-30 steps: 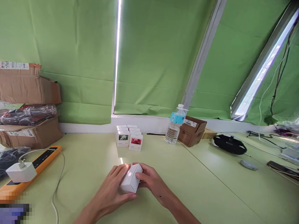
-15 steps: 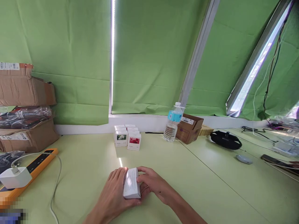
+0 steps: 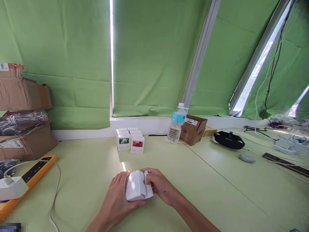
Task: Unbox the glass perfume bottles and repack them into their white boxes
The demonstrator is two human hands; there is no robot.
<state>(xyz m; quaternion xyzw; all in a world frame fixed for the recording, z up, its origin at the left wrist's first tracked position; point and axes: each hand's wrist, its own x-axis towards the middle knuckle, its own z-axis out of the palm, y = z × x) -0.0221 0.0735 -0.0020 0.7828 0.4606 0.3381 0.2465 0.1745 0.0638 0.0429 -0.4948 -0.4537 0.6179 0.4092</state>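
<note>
A small white box (image 3: 135,187) with fine print is held between both my hands, just above or on the pale green tabletop; which of the two I cannot tell. My left hand (image 3: 117,196) wraps round its left side, thumb along the near edge. On the right, my right hand (image 3: 160,187) grips a flap at the box's end, which stands partly open with a gap along the edge. The inside of the box is hidden. Farther back stand several small white boxes (image 3: 137,146) in two rows, the front ones bearing flower pictures.
A water bottle (image 3: 175,125) and a brown carton (image 3: 193,130) stand near the wall. Rightward lie a black case (image 3: 229,140), a mouse (image 3: 247,158) and a dark phone-like bar (image 3: 286,164). On the left are an orange power strip (image 3: 41,175), a white charger (image 3: 13,188) and stacked cartons (image 3: 26,145).
The box's right end has come open, with the flap pulled outward by my right hand. My left hand keeps its hold. The whole view has shifted slightly.
</note>
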